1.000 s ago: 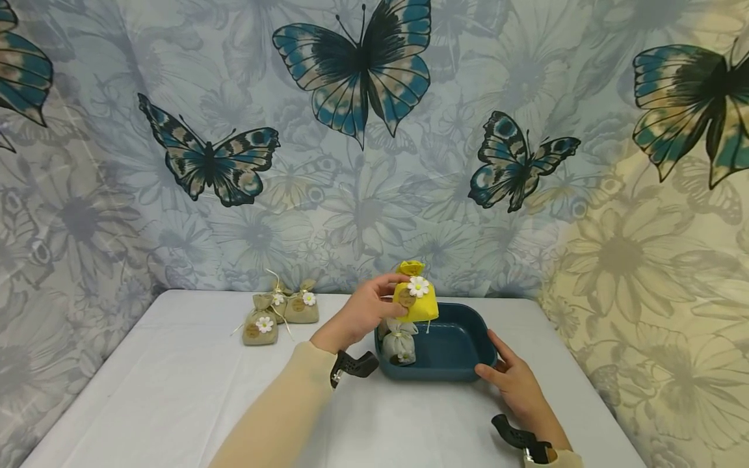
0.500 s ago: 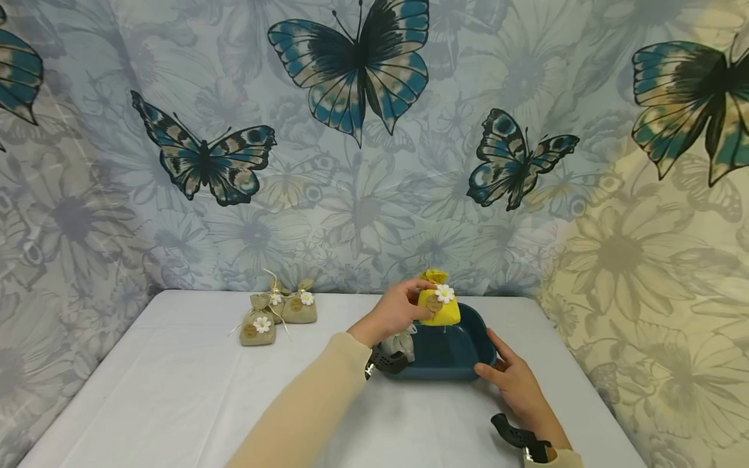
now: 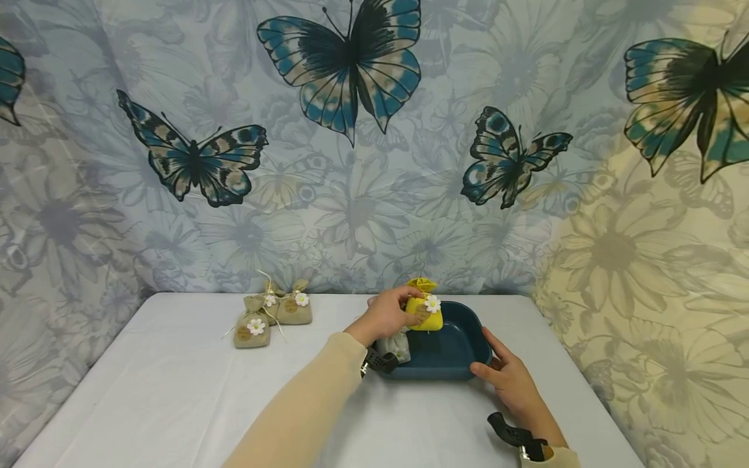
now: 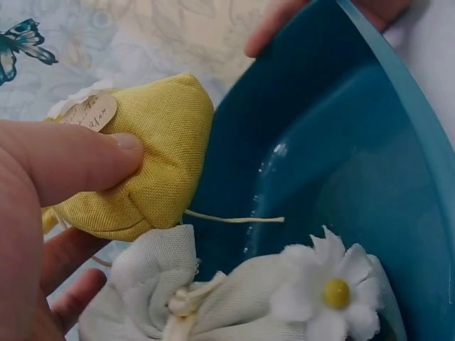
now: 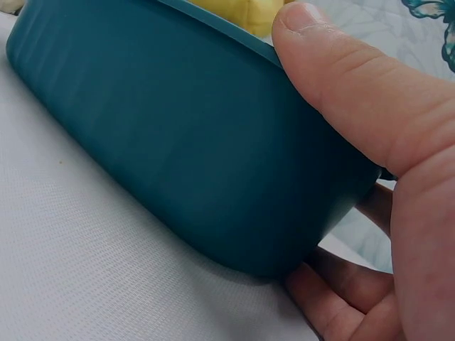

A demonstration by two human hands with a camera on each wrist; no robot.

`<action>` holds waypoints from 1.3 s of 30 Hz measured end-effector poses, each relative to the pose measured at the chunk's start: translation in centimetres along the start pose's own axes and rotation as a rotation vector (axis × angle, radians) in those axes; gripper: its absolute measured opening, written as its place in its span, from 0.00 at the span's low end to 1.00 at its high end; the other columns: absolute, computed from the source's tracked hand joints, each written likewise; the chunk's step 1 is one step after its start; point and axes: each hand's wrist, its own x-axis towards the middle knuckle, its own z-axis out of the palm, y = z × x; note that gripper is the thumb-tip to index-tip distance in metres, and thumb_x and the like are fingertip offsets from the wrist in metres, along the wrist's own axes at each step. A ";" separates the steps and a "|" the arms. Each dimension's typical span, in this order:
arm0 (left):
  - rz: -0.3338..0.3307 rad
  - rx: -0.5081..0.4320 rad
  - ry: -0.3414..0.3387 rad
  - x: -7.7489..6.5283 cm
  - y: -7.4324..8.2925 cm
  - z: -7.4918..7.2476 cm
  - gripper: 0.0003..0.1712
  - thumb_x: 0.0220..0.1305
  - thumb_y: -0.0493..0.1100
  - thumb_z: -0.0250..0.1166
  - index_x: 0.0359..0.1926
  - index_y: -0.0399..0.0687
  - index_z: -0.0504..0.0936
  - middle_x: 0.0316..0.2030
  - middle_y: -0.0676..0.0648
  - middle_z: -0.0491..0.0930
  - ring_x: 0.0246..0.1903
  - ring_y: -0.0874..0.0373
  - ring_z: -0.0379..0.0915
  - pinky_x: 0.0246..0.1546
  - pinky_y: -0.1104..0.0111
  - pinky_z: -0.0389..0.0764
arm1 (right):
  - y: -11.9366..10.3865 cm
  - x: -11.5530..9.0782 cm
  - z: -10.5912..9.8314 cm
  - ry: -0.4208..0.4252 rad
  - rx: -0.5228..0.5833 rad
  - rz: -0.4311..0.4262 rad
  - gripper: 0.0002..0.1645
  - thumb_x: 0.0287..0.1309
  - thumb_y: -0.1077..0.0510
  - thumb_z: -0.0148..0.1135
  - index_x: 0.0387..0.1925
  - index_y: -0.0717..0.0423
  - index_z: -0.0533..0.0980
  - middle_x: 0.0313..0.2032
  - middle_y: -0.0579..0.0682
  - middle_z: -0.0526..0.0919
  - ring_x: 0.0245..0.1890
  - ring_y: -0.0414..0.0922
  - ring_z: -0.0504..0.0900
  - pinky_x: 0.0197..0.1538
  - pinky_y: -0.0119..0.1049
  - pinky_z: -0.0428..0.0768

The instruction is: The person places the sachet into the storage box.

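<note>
Now a Yellow Bag Is Held Over the Dish

Well, from far away I see the left hand pinching the yellow bag, with its thumb on one side and fingers behind. The bag is over the back left part of the dish, and I can't tell if it touches anything inside. It has a white flower and a round tag. Just beside it, a white bag sits in the left end of the dish. The right hand grips the dish's right end, thumb near the rim. Well to the left, three tan bags sit close together on the white worktop.
</note>
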 end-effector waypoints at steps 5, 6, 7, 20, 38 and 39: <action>0.030 0.085 0.011 0.2 -0.3 0.6 0.24 0.58 0.48 0.76 0.55 0.65 0.82 0.51 0.58 0.80 0.60 0.52 0.64 0.63 0.48 0.46 | -0.1 -0.1 0.0 0.016 -0.044 -0.003 0.51 0.63 0.55 0.69 0.79 0.47 0.51 0.74 0.61 0.54 0.64 0.63 0.69 0.48 0.30 0.77; 0.032 0.101 0.009 0.3 -0.4 0.8 0.24 0.58 0.48 0.76 0.55 0.65 0.82 0.52 0.59 0.79 0.63 0.52 0.61 0.64 0.48 0.44 | -0.1 -0.1 0.0 0.019 -0.051 -0.003 0.51 0.63 0.55 0.69 0.79 0.46 0.52 0.74 0.61 0.54 0.64 0.62 0.70 0.48 0.30 0.77; 0.031 0.115 0.006 0.3 -0.5 1.0 0.24 0.58 0.48 0.76 0.55 0.66 0.82 0.54 0.59 0.79 0.65 0.51 0.58 0.65 0.48 0.42 | -0.1 0.0 0.0 0.020 -0.056 -0.002 0.51 0.63 0.55 0.69 0.79 0.46 0.52 0.74 0.61 0.54 0.64 0.62 0.70 0.48 0.30 0.77; 0.016 0.180 0.003 0.8 -1.8 1.8 0.22 0.58 0.52 0.75 0.54 0.67 0.82 0.53 0.61 0.79 0.69 0.51 0.53 0.66 0.46 0.38 | -0.3 0.1 0.0 0.029 -0.085 0.023 0.51 0.62 0.52 0.70 0.79 0.43 0.52 0.74 0.61 0.56 0.64 0.60 0.70 0.50 0.33 0.77; -0.004 0.254 0.034 0.3 -1.3 1.8 0.14 0.68 0.42 0.65 0.53 0.57 0.84 0.48 0.58 0.82 0.70 0.49 0.55 0.67 0.43 0.43 | -0.2 0.0 0.0 0.027 -0.084 0.029 0.51 0.62 0.52 0.70 0.79 0.44 0.51 0.73 0.63 0.56 0.65 0.63 0.68 0.53 0.41 0.77; -0.011 0.227 0.059 0.3 -1.3 1.8 0.12 0.68 0.42 0.64 0.51 0.56 0.84 0.45 0.58 0.82 0.68 0.50 0.59 0.67 0.43 0.43 | -0.2 0.0 -0.1 0.027 -0.084 0.028 0.51 0.62 0.52 0.70 0.79 0.44 0.51 0.73 0.63 0.56 0.65 0.63 0.68 0.53 0.41 0.77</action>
